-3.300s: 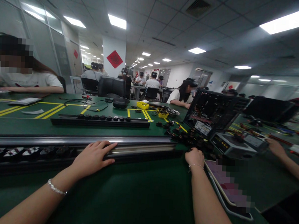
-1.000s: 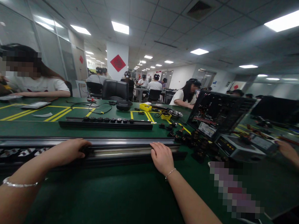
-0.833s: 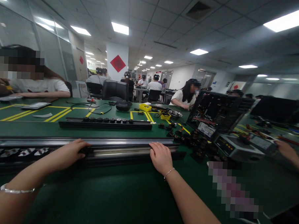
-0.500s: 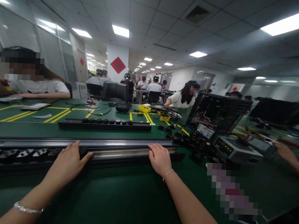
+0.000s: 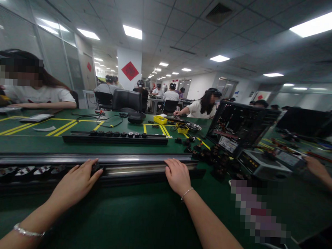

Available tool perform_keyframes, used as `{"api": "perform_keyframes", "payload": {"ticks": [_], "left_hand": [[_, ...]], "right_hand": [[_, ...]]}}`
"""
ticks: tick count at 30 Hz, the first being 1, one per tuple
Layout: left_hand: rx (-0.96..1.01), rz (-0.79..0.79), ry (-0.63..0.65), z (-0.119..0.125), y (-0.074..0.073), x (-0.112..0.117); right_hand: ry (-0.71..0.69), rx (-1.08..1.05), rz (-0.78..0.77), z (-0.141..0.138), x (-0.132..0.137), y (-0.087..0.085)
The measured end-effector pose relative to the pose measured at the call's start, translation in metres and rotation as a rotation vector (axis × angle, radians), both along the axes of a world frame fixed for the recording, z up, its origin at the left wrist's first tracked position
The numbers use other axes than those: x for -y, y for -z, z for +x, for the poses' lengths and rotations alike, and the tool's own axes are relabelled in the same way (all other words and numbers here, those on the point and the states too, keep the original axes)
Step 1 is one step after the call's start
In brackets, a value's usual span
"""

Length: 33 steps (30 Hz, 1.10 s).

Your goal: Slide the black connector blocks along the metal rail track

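Note:
A long black rail [image 5: 142,173] with an open metal channel lies across the table before me. Round black-and-silver socket-like modules [image 5: 25,171] sit in its left part. My left hand [image 5: 77,181] lies over the rail's middle, its thumb and forefinger bent around a small dark module [image 5: 96,167], which is mostly hidden. My right hand [image 5: 178,176] grips the rail near its right end, fingers over the top and thumb at the front. Just behind runs a second strip [image 5: 131,158] with a shiny metal face.
Farther back lies a shorter rail [image 5: 115,140] with several modules. Loose black modules [image 5: 219,161] are heaped at right, beside an open computer case [image 5: 240,127] and a power supply [image 5: 263,166]. A blurred-out phone-like object [image 5: 261,216] lies nearer. Another person's hand [image 5: 316,167] shows at far right.
My left hand's forefinger has slid slightly right and closed in toward the thumb around the small module. My right hand stays in place on the rail.

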State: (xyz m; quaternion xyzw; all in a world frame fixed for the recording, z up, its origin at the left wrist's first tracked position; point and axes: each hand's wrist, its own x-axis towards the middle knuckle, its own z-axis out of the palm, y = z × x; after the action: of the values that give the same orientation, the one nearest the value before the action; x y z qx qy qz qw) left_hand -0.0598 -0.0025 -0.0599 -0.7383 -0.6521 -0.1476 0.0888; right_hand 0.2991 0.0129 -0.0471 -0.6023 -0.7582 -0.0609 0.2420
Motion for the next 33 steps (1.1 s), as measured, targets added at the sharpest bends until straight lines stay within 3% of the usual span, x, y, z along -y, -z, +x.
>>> {"api": "perform_keyframes", "payload": {"ticks": [9,16,24,33], "left_hand": [[0.059,0.001,-0.131,-0.004,0.002,-0.002],[-0.04,-0.07,-0.037,-0.013,0.008,-0.005],[-0.048,-0.003,0.041,-0.017,0.015,-0.008],[-0.078,-0.021,0.047,-0.004,0.007,-0.003]], "right_hand": [[-0.008,0.018,-0.02,0.003,0.0,-0.002],[-0.013,0.009,-0.021,0.002,0.0,-0.002],[-0.004,0.017,-0.008,0.002,-0.001,0.0],[-0.014,-0.011,-0.006,0.002,-0.001,0.0]]}}
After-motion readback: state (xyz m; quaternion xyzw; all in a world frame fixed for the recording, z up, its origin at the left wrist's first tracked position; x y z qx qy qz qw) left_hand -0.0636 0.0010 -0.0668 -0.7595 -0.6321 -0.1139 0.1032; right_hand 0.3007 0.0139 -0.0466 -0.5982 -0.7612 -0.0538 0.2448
